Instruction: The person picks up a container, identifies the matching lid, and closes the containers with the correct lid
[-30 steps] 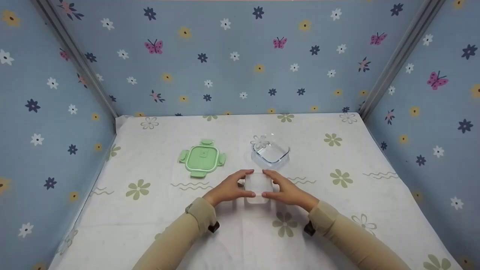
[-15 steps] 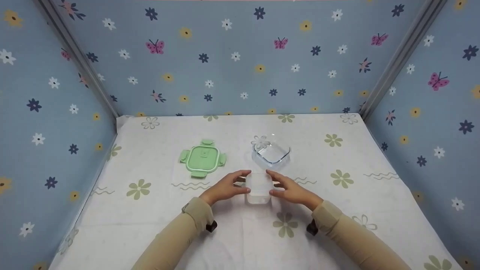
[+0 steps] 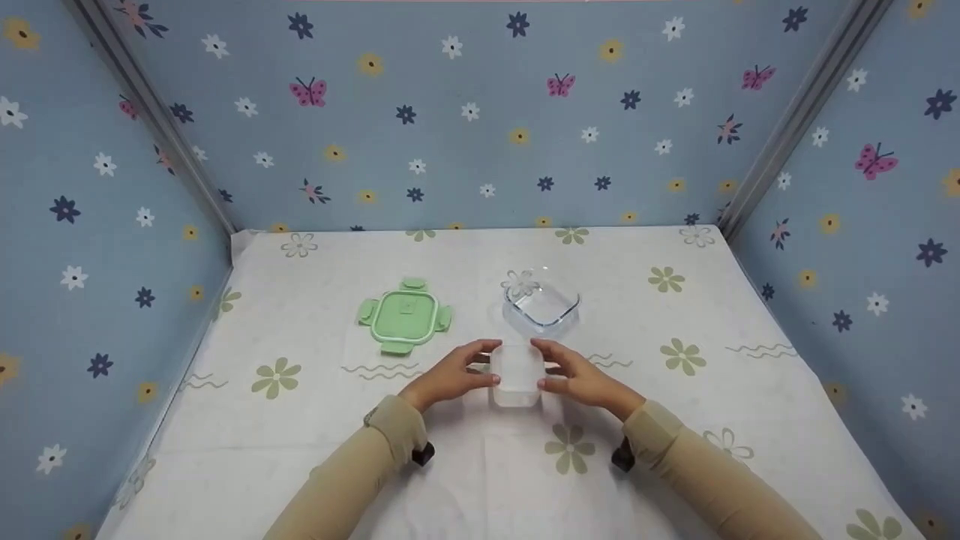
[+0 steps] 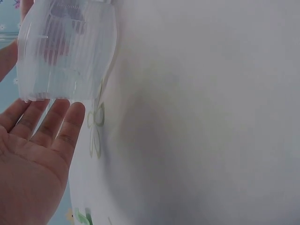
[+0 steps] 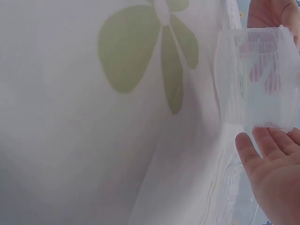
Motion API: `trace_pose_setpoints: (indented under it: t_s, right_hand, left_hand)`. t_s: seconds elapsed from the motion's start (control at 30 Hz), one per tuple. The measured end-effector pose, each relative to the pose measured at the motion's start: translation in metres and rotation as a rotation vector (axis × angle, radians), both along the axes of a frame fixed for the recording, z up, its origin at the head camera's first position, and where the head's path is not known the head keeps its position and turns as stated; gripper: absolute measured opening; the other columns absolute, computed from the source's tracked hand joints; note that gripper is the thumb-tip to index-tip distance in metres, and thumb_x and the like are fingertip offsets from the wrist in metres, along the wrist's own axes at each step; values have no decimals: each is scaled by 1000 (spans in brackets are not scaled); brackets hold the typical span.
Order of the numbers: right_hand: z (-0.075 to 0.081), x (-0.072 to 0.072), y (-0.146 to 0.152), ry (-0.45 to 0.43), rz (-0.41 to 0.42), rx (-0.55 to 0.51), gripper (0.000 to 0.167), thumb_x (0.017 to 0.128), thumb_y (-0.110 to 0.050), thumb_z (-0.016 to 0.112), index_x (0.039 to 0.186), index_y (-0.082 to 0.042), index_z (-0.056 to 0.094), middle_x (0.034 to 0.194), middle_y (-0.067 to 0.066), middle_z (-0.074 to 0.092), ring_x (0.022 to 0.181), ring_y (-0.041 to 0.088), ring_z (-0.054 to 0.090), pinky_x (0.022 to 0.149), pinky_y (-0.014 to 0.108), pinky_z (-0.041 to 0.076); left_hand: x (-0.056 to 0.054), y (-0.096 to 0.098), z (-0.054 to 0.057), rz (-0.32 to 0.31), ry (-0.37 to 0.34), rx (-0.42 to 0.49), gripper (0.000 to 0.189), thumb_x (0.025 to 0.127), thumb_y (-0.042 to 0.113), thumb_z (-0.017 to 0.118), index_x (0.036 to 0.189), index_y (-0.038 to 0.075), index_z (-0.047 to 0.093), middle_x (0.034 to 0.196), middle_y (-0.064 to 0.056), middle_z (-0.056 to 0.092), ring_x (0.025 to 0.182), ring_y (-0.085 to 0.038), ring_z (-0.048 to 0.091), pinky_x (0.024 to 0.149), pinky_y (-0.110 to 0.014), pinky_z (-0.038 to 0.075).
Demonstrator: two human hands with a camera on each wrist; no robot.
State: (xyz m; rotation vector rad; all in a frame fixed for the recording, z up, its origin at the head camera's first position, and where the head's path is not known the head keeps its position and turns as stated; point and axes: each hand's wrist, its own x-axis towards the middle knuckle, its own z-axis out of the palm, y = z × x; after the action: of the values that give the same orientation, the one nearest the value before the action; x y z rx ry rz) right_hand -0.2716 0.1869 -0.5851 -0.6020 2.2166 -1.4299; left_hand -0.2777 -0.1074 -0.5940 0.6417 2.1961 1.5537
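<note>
A small frosted plastic box (image 3: 517, 373) with ribbed sides stands on the tablecloth between both hands. At its left side is the left hand (image 3: 453, 375), thumb and index spread, fingertips at the wall. The right hand (image 3: 583, 377) mirrors it on the other side. In the left wrist view the fingers (image 4: 71, 124) are fairly straight, their tips right at the box's side. Fingers of the right hand (image 5: 274, 164) likewise reach the box (image 5: 258, 79) without curling round it. Just behind the box sits a square clear glass container (image 3: 559, 324), without a cover.
A green square lid (image 3: 405, 316) with fold-out latch flaps lies left of the glass container. A flowered white tablecloth (image 3: 300, 435) covers the table. Blue patterned panels (image 3: 465, 112) stand at the back and both sides, joined by grey posts (image 3: 806, 97).
Both hands have drawn slightly apart, thumbs and fingertips shifting from the top of the box out to its sides. The box, lid and glass container stay in place.
</note>
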Motion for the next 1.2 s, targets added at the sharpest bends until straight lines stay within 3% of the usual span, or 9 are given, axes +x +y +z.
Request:
trace_pose_setpoints:
  t_s: [0.23, 0.4, 0.73, 0.93, 1.07, 1.2]
  right_hand:
    - [-4, -1, -6, 14, -75, -77, 60, 107, -7, 57, 159, 16, 37, 159, 38, 48, 148, 54, 49, 125, 64, 41]
    - [-7, -3, -8, -48, -160, -93, 50, 109, -8, 52, 153, 15, 47, 155, 36, 54, 145, 47, 54, 120, 52, 51]
    - [-7, -6, -10, -121, -221, -112, 47, 106, -9, 54, 147, 15, 54, 149, 32, 60, 134, 33, 63, 117, 48, 54]
    - [-5, -9, -11, -133, -231, -141, 47, 101, -5, 57, 142, 18, 55, 142, 33, 63, 119, 18, 65, 107, 33, 58]
    - [-2, -8, -13, -133, -256, -131, 47, 97, -3, 59, 139, 18, 57, 138, 31, 65, 117, 18, 65, 103, 29, 57]
    - [0, -7, -15, -139, -276, -89, 46, 98, -3, 57, 140, 17, 58, 138, 30, 66, 121, 23, 65, 108, 37, 57]
  left_hand:
    - [2, 9, -2, 103, -34, -17, 50, 112, 20, 57, 155, -3, 51, 152, -24, 58, 132, -36, 63, 101, -46, 63]
    - [2, 13, -5, 153, -43, -14, 41, 113, 19, 52, 147, -3, 58, 140, -23, 64, 112, -27, 70, 93, -40, 65]
    - [-1, 15, -5, 183, -144, 29, 38, 114, 19, 52, 145, -3, 59, 137, -21, 65, 97, -15, 67, 92, -38, 63]
    - [-2, 16, -4, 197, -204, 79, 37, 113, 18, 52, 142, -4, 59, 139, -21, 63, 99, -17, 72, 92, -37, 63]
    - [-2, 17, -4, 200, -219, 99, 36, 113, 16, 52, 141, -6, 58, 137, -22, 63, 99, -18, 73, 92, -38, 62]
    - [-1, 18, -5, 223, -219, 85, 35, 113, 16, 51, 140, -4, 60, 138, -20, 63, 102, -19, 73, 94, -38, 62]
